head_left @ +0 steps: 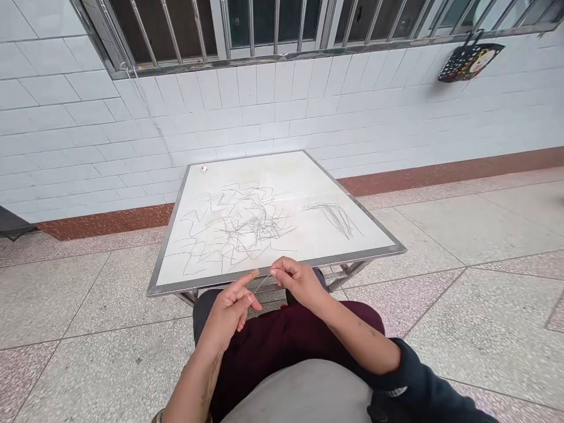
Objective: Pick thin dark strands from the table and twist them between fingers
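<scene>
A thin, light-catching wire or thread (263,283) runs slantwise between my two hands, just in front of the table's near edge. My left hand (231,305) holds its lower end near the thumb, with the index finger stretched out toward the table. My right hand (296,279) pinches the upper end between thumb and fingertips. Beyond them, on the white table (282,170) with a grey metal rim, lies a tangled heap of thin dark wire-like strands (255,226), many of them bent. Farther right is a neater bundle of similar bent strands (337,218).
A small white and red item (204,169) sits at the table's far left corner. Behind stands a white tiled wall (247,111) with a barred window (264,29). A patterned bag (471,61) hangs from the bars at right. My legs (299,329) are under the near edge.
</scene>
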{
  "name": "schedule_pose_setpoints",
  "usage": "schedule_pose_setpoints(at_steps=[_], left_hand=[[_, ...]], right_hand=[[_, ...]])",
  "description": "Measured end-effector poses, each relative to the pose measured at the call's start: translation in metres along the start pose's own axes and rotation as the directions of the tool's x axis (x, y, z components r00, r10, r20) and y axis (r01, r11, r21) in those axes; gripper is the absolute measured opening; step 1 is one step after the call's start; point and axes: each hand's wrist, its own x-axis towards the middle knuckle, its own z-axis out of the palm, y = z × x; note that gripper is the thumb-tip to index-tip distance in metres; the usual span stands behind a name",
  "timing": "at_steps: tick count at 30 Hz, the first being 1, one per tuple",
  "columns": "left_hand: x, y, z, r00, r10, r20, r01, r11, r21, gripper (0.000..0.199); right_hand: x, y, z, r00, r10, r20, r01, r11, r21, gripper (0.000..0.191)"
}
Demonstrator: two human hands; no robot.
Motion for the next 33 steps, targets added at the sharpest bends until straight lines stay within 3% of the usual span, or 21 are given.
schedule_pose_setpoints(at_steps=[4, 6, 8, 12, 15, 17, 22, 28, 33], left_hand=[[0.018, -0.004, 0.005, 0.998, -0.006, -0.065, 0.008, 1.0, 0.029, 0.057], [0.03, -0.006, 0.013, 0.991, -0.005, -0.134, 0.005, 1.0, 0.001, 0.059], [0.042, -0.006, 0.031, 0.989, 0.015, -0.149, -0.02, 0.999, -0.031, 0.059], [0.065, -0.005, 0.089, 0.997, 0.065, -0.048, -0.071, 0.987, -0.141, 0.055], [0.082, -0.001, 0.124, 0.984, 0.099, -0.146, -0.132, 0.961, -0.242, 0.048], [0.093, 0.001, 0.136, 0.972, 0.117, -0.204, -0.168, 0.952, -0.256, 0.046], [0.114, 0.005, 0.144, 0.948, 0.147, -0.282, -0.233, 0.924, -0.303, 0.042], [0.125, 0.019, 0.134, 0.895, 0.136, -0.424, -0.319, 0.86, -0.399, 0.03], [0.122, 0.026, 0.127, 0.878, 0.177, -0.445, -0.375, 0.831, -0.411, 0.028]], right_hand=[[0.003, 0.025, -0.044, 0.959, 0.099, -0.266, -0.068, 0.99, 0.125, 0.022], [0.004, 0.032, -0.062, 0.938, 0.157, -0.309, -0.076, 0.963, 0.259, 0.024], [0.003, 0.032, -0.074, 0.944, 0.184, -0.273, -0.072, 0.925, 0.374, 0.026], [0.003, 0.022, -0.076, 0.968, 0.155, -0.196, -0.053, 0.893, 0.447, 0.024], [0.006, 0.02, -0.075, 0.983, 0.117, -0.14, -0.045, 0.901, 0.432, 0.022], [0.011, 0.022, -0.075, 0.988, 0.094, -0.125, -0.034, 0.908, 0.418, 0.024], [0.025, 0.028, -0.079, 0.995, 0.089, -0.054, -0.056, 0.895, 0.443, 0.024], [0.014, 0.024, -0.081, 0.982, 0.148, 0.119, -0.19, 0.777, 0.6, 0.026], [-0.005, 0.023, -0.076, 0.977, 0.205, 0.055, -0.2, 0.806, 0.557, 0.023]])
